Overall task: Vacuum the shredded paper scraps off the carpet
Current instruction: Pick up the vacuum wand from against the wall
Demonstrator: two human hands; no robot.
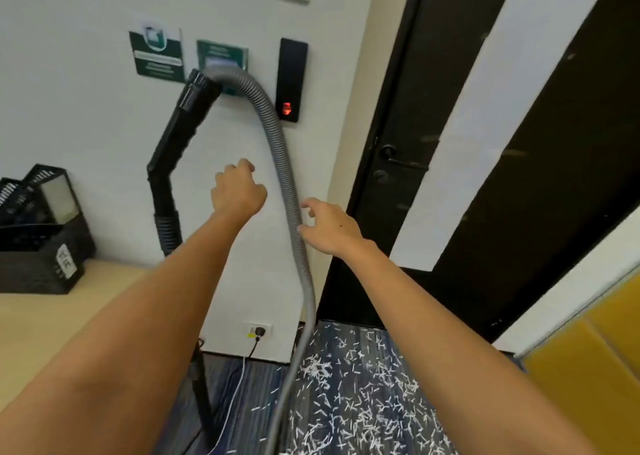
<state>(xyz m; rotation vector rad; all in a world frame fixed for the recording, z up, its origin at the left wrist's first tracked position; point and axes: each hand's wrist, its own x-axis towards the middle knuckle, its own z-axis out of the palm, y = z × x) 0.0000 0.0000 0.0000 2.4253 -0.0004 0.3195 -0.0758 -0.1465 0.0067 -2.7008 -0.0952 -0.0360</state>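
White shredded paper scraps (363, 402) lie thickly scattered on the blue-grey carpet (242, 406) in front of the door. A grey ribbed vacuum hose (277, 135) arcs from the black vacuum handle (180, 132), high against the wall, down to the floor. The black wand (202, 395) runs down to the carpet at the left. My left hand (239, 191) is raised between handle and hose, fingers curled, holding nothing. My right hand (327, 227) is just right of the hose, fingers spread loosely, its thumb at the hose's side.
A wooden desk (52, 323) with a black mesh organizer (34, 246) stands at the left. A dark door (398, 108) with a lever handle (394, 156) is right of the hose. A plugged wall socket (258, 331) sits low on the wall. A yellow panel (588, 368) is at right.
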